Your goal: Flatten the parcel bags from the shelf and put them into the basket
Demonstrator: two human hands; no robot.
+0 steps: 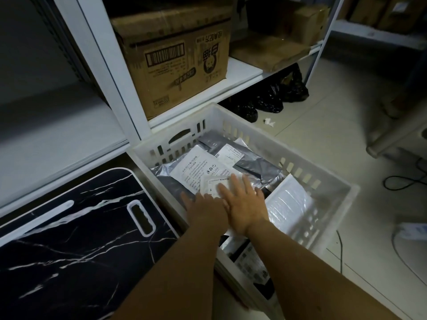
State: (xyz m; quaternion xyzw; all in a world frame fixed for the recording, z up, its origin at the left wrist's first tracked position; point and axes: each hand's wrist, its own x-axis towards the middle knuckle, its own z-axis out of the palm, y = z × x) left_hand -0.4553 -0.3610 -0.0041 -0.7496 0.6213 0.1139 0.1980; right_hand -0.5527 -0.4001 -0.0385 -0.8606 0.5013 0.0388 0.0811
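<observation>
A white slotted plastic basket [233, 116] stands on the floor beside the shelf and holds several flat parcel bags. On top lies a white parcel bag [203, 168] with printed text and a label. Grey bags [256, 163] lie under it, and a clear bubble bag [290, 204] leans at the right side. My right hand [245, 205] lies flat with straight fingers on the white bag. My left hand [204, 210] presses down beside it, its fingers partly hidden behind the right hand.
A black marbled board [76, 239] with a handle slot lies left of the basket. The white shelf [240, 72] behind carries a large cardboard box [178, 58]. Black plastic bags [270, 98] sit under the shelf. Cables [402, 179] run across the floor at right.
</observation>
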